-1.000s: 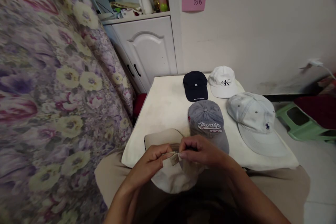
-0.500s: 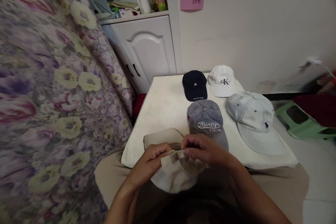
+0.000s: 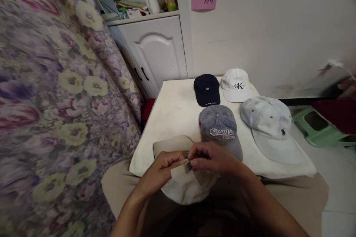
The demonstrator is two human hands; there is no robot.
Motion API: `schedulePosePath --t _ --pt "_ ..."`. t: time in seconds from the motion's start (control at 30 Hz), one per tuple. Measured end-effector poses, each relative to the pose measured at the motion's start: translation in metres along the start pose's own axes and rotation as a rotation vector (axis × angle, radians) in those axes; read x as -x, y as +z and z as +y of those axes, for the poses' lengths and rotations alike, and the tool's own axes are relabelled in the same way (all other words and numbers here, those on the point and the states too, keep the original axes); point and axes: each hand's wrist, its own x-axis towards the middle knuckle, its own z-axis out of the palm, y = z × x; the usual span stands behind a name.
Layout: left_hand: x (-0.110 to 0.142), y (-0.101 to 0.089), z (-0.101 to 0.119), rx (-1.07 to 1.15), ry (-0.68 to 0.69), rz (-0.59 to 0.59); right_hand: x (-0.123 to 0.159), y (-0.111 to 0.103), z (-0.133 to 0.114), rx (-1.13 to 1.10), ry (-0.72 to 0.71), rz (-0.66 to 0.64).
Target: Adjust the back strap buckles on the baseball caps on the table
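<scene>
A cream baseball cap (image 3: 185,189) is held at the near edge of the table, its brim (image 3: 171,144) pointing away from me and its back strap toward me. My left hand (image 3: 164,168) pinches one side of the strap. My right hand (image 3: 210,159) pinches the other side, its fingertips almost meeting the left ones. Both hands are closed on the cap; the fastening between them is partly hidden by fingers. Just beyond my right hand lies a grey-blue cap (image 3: 218,122) with white lettering, its brim partly covered by that hand.
On the cream-covered table (image 3: 174,111) also rest a navy cap (image 3: 206,89), a white cap (image 3: 236,85) and a pale denim cap (image 3: 268,120). A floral curtain (image 3: 69,100) hangs left. A cabinet (image 3: 158,50) and wall stand behind; a green stool (image 3: 319,127) is at right.
My right hand has moved slightly left, bringing its fingertips close to my left hand's. The two strap ends between them are drawn together. The other caps lie as before.
</scene>
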Motion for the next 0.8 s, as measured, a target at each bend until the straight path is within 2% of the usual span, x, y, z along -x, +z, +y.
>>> schedulePosePath --t 0.17,0.37,0.5,0.6,0.8 --pt "-0.003 -0.001 -0.001 -0.043 0.004 -0.012 -0.003 0.001 0.002 0.024 0.082 0.028" --pt "-0.005 -0.008 0.007 -0.116 0.056 -0.121 -0.004 -0.002 0.005 0.003 0.127 -0.004" --pt "-0.006 -0.011 0.01 -0.127 0.039 -0.166 -0.003 -0.004 0.007 0.015 0.143 -0.001" --pt "-0.007 -0.011 0.009 -0.101 0.009 -0.205 0.001 -0.008 0.007 0.012 0.126 -0.02" --pt "-0.009 -0.01 0.005 -0.034 -0.025 -0.176 0.008 -0.015 0.007 -0.009 0.049 -0.036"
